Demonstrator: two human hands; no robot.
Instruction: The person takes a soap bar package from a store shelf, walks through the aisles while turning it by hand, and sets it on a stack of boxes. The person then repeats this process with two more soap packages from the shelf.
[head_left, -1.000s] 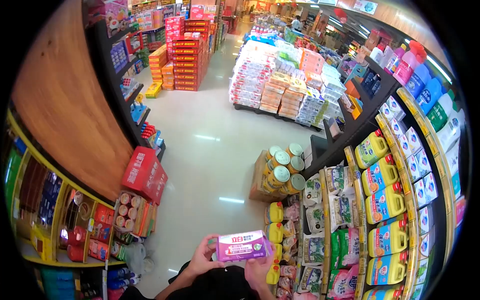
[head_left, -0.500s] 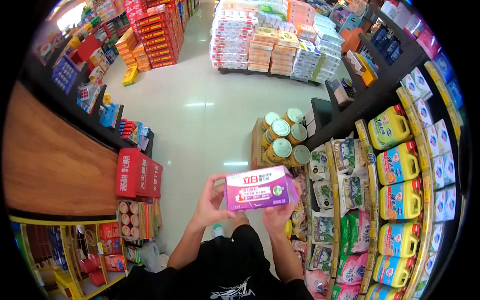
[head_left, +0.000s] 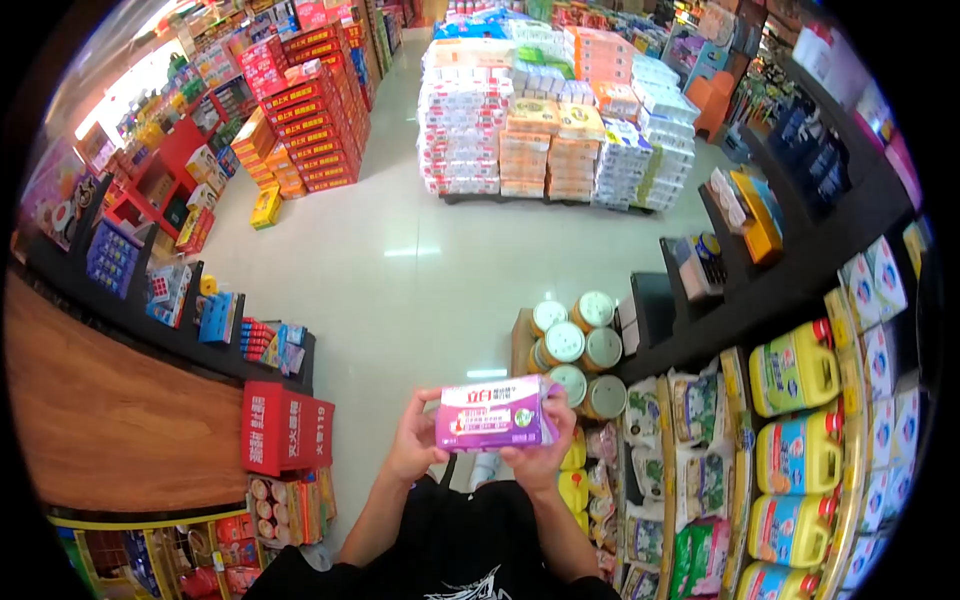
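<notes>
A purple and white laundry soap pack (head_left: 488, 418) is held level in front of my chest, its printed front facing me. My left hand (head_left: 412, 442) grips the left end, thumb at the lower front corner and fingers behind. At the other end, my right hand (head_left: 545, 452) is closed on the pack, with the thumb below and fingers around the right side. The back of the pack is hidden.
Several tins (head_left: 566, 342) are stacked ahead to the right. Yellow detergent jugs (head_left: 795, 455) line the right shelves. At left stands a red fire equipment box (head_left: 285, 428). Farther off are a pallet of tissue packs (head_left: 465, 135) and red cartons (head_left: 312, 130).
The view has tipped upward, so the pack and both hands appear lower and more of the far aisle shows. The pack looks more level, still between both hands.
</notes>
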